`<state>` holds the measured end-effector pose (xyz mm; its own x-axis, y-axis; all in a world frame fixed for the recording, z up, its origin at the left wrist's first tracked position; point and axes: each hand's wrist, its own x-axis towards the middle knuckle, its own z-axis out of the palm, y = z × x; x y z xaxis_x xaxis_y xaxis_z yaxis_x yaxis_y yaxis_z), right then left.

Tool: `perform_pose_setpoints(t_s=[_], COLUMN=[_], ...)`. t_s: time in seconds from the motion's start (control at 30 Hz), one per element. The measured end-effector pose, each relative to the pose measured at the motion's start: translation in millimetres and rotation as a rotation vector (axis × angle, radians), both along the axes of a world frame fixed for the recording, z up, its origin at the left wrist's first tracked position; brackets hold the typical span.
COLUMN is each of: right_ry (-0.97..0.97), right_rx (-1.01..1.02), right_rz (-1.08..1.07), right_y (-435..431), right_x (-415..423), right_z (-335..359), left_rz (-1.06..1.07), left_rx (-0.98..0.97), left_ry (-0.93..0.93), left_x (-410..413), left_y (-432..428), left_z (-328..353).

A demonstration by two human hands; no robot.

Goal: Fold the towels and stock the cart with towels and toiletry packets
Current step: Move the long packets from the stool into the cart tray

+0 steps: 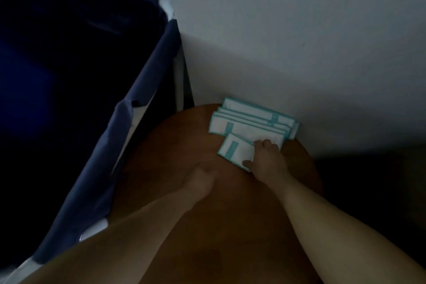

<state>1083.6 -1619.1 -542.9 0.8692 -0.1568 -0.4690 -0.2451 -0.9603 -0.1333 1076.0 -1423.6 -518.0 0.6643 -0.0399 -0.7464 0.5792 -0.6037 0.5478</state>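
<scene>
Lying fanned on round brown wooden table (pixel 173 145): flat white teal-edged toiletry packets (pixel 253 120), judged light, thin, slippery, best lifted by an edge; nearest packet (pixel 235 150) is pinched by right hand (pixel 265 160); left hand (pixel 200 182) is rested loosely curled, empty

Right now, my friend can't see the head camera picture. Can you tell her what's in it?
A person's right hand pinches the nearest toiletry packet at the front of a pile of white-and-teal packets on a round table by a white wall. The left hand rests on the table, beside a dark blue cloth cart.
</scene>
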Motion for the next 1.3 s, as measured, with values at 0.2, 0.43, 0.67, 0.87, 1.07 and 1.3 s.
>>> perform_pose_setpoints(t_s=[0.2, 0.43, 0.67, 0.87, 1.07, 1.3], right_ry=[-0.106, -0.024, 0.051, -0.202, 0.031, -0.021], right_rx=[-0.034, 0.746, 0.884, 0.139, -0.015, 0.309], right_rz=[-0.017, -0.484, -0.43, -0.064, 0.036, -0.192], right_y=[2, 20, 21, -19, -12, 0], right_x=[-11, -22, -19, 0, -14, -38], right_z=[-23, -12, -5, -17, -18, 27], left_rz=[0.055, 0.203, 0.532, 0.508, 0.515, 0.506], left_rx=[-0.069, -0.164, -0.402, -0.289, -0.202, -0.187], left_ry=[0.01, 0.063, 0.132, 0.078, 0.087, 0.007], left_x=[4, 10, 15, 6, -5, -1], left_y=[-11, -13, -12, -8, -1, 1], left_z=[-20, -18, -14, -20, -12, 43])
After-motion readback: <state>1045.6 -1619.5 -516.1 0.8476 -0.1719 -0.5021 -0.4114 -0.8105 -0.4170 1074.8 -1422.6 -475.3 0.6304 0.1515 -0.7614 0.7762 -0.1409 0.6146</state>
